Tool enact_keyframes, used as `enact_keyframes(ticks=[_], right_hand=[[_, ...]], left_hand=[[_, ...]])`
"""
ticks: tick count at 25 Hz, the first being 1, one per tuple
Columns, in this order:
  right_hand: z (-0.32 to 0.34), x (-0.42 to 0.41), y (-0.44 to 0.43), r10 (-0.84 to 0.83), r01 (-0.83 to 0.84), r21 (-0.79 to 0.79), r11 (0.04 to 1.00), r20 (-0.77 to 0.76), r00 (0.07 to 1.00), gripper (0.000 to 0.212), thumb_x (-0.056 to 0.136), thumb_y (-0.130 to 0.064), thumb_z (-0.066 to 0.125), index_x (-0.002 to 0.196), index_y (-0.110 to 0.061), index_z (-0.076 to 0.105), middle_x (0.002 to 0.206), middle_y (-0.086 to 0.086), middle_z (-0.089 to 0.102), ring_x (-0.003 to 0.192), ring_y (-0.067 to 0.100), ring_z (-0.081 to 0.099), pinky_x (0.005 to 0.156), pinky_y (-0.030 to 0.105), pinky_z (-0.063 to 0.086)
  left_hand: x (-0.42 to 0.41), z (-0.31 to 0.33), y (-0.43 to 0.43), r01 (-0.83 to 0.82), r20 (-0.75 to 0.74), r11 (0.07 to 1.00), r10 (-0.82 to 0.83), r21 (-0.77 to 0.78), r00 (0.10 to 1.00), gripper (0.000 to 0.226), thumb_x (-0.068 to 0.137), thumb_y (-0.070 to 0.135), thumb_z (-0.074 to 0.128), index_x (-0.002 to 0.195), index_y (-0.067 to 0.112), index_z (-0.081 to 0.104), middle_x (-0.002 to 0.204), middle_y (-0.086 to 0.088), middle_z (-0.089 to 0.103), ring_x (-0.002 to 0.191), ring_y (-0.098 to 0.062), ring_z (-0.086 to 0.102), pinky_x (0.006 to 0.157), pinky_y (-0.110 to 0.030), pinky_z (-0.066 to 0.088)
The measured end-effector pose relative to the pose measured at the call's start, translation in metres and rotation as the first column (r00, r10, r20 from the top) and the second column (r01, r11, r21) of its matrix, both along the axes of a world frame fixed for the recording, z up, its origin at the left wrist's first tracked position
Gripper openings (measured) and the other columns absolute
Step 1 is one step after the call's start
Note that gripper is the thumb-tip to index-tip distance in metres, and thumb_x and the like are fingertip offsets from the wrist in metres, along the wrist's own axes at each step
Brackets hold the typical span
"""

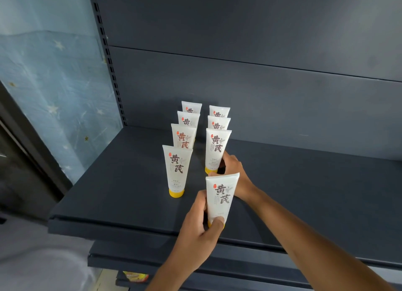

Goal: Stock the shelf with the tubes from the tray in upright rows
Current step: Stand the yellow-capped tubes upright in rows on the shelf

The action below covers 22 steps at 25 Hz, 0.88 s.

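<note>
Several white tubes with yellow caps stand cap-down in two rows on the dark grey shelf (113,195). The left row ends at a front tube (176,171). In the right row, my right hand (233,173) touches the lower side of the third tube (216,150). My left hand (201,227) grips another tube (220,198) near its cap, holding it upright at the front of the right row, close to the shelf's front edge. Whether its cap rests on the shelf is hidden by my thumb. The tray is out of view.
The shelf's dark back panel (261,94) rises behind the rows. A slotted upright (108,57) stands at the left, beside a blue starred wall covering (54,94). Lower shelves (239,266) jut out below. Bare shelf surface (315,192) extends to the right of the tubes.
</note>
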State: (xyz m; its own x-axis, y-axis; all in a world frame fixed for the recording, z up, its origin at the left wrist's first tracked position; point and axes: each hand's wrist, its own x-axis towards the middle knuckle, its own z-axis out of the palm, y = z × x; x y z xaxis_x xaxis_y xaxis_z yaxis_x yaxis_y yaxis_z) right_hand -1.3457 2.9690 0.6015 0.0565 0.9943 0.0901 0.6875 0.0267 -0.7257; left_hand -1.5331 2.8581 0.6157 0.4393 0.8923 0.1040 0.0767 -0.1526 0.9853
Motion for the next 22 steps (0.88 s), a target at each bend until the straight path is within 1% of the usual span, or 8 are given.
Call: enact_keyframes(ticks=[4,7,10,13,16,18,19,22], right_hand=[[0.000,0.001,0.001,0.004,-0.004,-0.007,1.000,-0.020,1.000,0.048,0.075,-0.043,0.072,0.114,-0.049,0.044,0.116,-0.003,0.065,0.108,0.017,0.064,0.090,0.042,0.060],[-0.003,0.002,0.001,0.011,-0.011,-0.007,1.000,-0.030,0.999,0.048,0.078,-0.045,0.075,0.116,-0.043,0.045,0.120,-0.004,0.064,0.111,0.019,0.065,0.090,0.038,0.060],[0.000,0.004,-0.008,-0.040,0.040,-0.031,0.999,0.000,0.999,0.055,0.071,-0.060,0.072,0.115,-0.041,0.045,0.121,-0.008,0.060,0.116,0.015,0.058,0.096,0.038,0.055],[0.000,0.007,-0.026,-0.113,0.111,0.043,0.993,0.032,0.993,0.052,0.078,-0.046,0.077,0.117,-0.027,0.048,0.119,-0.010,0.054,0.112,0.011,0.050,0.101,0.038,0.047],[0.007,0.007,-0.054,-0.187,0.185,0.093,0.978,0.004,0.982,0.030,0.084,-0.029,0.074,0.103,-0.026,0.051,0.104,-0.014,0.054,0.100,0.008,0.048,0.094,0.039,0.047],[0.013,0.005,-0.076,-0.104,0.107,0.071,0.992,-0.042,0.994,0.022,0.084,-0.022,0.070,0.100,-0.030,0.056,0.095,-0.015,0.058,0.096,0.011,0.053,0.087,0.044,0.051],[0.016,0.004,-0.088,-0.026,0.028,0.041,0.999,-0.052,0.998,0.026,0.083,-0.018,0.067,0.104,-0.032,0.058,0.094,-0.016,0.059,0.095,0.013,0.054,0.086,0.044,0.051],[0.024,-0.005,-0.115,0.145,-0.147,-0.067,0.987,-0.033,0.989,0.041,0.079,-0.017,0.063,0.115,-0.037,0.059,0.095,-0.020,0.056,0.101,0.012,0.049,0.091,0.034,0.048]], left_hand=[[0.001,-0.006,0.001,-0.013,-0.010,1.000,0.013,0.002,1.000,0.041,0.089,0.024,0.058,0.127,0.038,0.050,0.127,0.016,0.066,0.121,-0.009,0.059,0.084,-0.020,0.054],[0.002,-0.009,0.002,-0.030,-0.013,0.999,0.030,0.027,0.999,0.043,0.090,0.023,0.060,0.125,0.046,0.049,0.126,0.020,0.063,0.122,-0.009,0.059,0.086,-0.025,0.057],[0.003,-0.010,0.005,-0.062,-0.028,0.995,0.065,0.080,0.998,0.050,0.093,0.015,0.063,0.116,0.057,0.049,0.118,0.016,0.060,0.114,-0.016,0.060,0.085,-0.035,0.059],[0.005,-0.012,0.008,-0.101,-0.027,0.990,0.104,0.099,0.994,0.051,0.094,0.009,0.063,0.113,0.054,0.053,0.112,0.014,0.055,0.107,-0.018,0.060,0.083,-0.037,0.060],[0.007,-0.010,0.008,-0.119,-0.049,0.984,0.127,0.131,0.991,0.045,0.093,0.008,0.062,0.116,0.046,0.053,0.109,0.021,0.051,0.108,-0.008,0.054,0.083,-0.023,0.054],[0.008,-0.006,0.007,-0.129,-0.069,0.976,0.142,0.175,0.987,0.043,0.093,0.007,0.061,0.120,0.040,0.053,0.107,0.022,0.051,0.105,-0.007,0.052,0.081,-0.016,0.049],[0.009,-0.004,0.007,-0.137,-0.073,0.972,0.153,0.193,0.985,0.043,0.093,0.007,0.060,0.123,0.037,0.054,0.107,0.022,0.051,0.105,-0.008,0.051,0.081,-0.015,0.048],[0.012,-0.005,0.011,-0.164,-0.079,0.964,0.184,0.208,0.980,0.046,0.094,0.008,0.059,0.130,0.035,0.052,0.111,0.025,0.052,0.111,-0.007,0.052,0.086,-0.015,0.048]])
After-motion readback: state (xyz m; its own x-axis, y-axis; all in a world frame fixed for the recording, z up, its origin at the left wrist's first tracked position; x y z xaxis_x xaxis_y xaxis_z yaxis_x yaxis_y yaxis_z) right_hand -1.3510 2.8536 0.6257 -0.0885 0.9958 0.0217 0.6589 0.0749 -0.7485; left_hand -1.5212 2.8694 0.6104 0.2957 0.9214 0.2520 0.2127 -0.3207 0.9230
